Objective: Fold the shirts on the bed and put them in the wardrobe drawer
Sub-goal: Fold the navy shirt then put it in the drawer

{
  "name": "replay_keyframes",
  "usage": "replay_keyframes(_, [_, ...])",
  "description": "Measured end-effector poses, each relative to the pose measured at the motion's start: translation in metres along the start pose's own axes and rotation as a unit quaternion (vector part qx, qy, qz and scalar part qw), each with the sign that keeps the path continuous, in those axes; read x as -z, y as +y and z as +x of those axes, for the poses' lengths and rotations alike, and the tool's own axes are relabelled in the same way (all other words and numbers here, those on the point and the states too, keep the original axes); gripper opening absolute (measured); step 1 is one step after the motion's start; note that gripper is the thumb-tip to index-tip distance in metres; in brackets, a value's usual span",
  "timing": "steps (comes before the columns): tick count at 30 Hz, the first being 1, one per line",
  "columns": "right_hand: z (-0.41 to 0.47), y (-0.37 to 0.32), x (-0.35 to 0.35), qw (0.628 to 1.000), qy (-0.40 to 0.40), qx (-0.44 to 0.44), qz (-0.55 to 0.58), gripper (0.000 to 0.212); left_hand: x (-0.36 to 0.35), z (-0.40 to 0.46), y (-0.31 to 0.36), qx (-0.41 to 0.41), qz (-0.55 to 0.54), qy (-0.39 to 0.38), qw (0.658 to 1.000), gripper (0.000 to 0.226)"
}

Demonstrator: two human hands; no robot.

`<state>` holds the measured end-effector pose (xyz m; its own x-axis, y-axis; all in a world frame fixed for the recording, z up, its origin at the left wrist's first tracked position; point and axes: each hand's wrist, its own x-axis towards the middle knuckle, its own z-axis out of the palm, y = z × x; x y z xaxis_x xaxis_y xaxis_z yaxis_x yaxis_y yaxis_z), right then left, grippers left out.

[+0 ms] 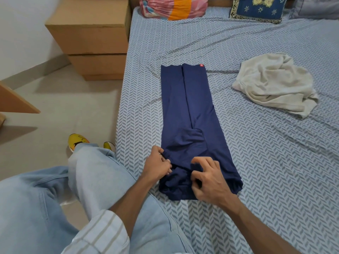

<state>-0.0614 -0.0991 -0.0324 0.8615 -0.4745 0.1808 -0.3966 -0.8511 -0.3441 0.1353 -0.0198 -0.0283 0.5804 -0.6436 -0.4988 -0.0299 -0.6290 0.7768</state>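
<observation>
Head view is showing both hands (183,173) pinching the navy shirt's (190,110) near end on the bed (266,162), probably folding it upward next

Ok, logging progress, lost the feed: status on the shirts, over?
Left hand pinching, right hand fingering the near end of the long-folded navy blue shirt. Crumpled cream shirt waiting, unfolded. Nothing in the way.

A: Where does the single view sit?
B: On the person's head, wide-angle, looking forward and down, close over the bed (275,162).
A: Facing which way?
B: Towards the pillows at the frame's top; floor (55,110) at left.
</observation>
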Motion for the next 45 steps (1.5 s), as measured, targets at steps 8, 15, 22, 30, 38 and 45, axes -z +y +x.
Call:
replay_keyframes(8, [-0.002, -0.005, 0.001, 0.999, -0.032, -0.008, -0.014, 0.027, 0.001, -0.002, 0.003, 0.005, 0.001, -0.001, 1.000, 0.026])
replay_keyframes(15, [0.003, -0.001, -0.001, 0.999, -0.054, -0.003, -0.004, 0.009, 0.002, -0.005, 0.007, 0.005, 0.004, -0.003, 1.000, 0.026])
replay_keyframes(22, [0.009, 0.006, 0.004, 0.996, -0.049, -0.015, 0.068, 0.011, 0.002, -0.003, 0.013, 0.020, 0.025, 0.006, 0.999, 0.020])
replay_keyframes(30, [0.118, 0.085, 0.015, 0.959, 0.114, -0.215, 0.147, 0.024, 0.026, 0.047, 0.028, -0.004, 0.168, 0.097, 0.981, 0.023])
replay_keyframes(38, [0.263, 0.189, 0.010, 0.859, 0.070, -0.451, 0.232, 0.026, 0.035, 0.142, 0.079, -0.064, 0.182, 0.118, 0.974, 0.022])
replay_keyframes(45, [0.352, 0.237, 0.011, 0.794, 0.079, -0.478, 0.367, 0.042, 0.039, 0.273, 0.153, -0.017, 0.101, 0.089, 0.991, 0.040])
